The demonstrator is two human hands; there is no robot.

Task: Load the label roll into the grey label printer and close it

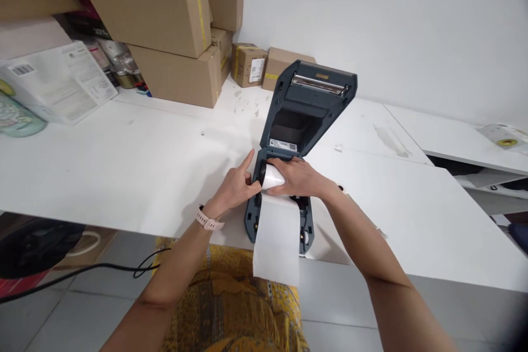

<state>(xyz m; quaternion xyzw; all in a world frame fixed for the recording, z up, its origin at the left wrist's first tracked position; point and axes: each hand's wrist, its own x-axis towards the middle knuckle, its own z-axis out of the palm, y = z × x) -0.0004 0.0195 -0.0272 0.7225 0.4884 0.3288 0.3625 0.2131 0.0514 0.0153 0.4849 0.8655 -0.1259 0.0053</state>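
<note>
A dark grey label printer [250, 214] stands on the white table, its lid [309, 107] raised and tilted back. Inside lies a white label roll [273, 177], with a strip of label paper [277, 242] hanging out over the table's front edge. My right hand [299, 176] is closed around the roll from the right, and part of the roll is hidden under it. My left hand [237, 184], with a pink watch strap on the wrist, is at the printer's left side. One finger points away and another touches the black roll holder [263, 175]; the hand grips nothing visible.
Cardboard boxes [173, 74] are stacked at the back left, with smaller boxes [249, 64] along the wall. A white printed package [61, 82] and a green item [18, 115] lie at the far left. Black cables [103, 265] hang below the table, and an open shelf [482, 179] is at right.
</note>
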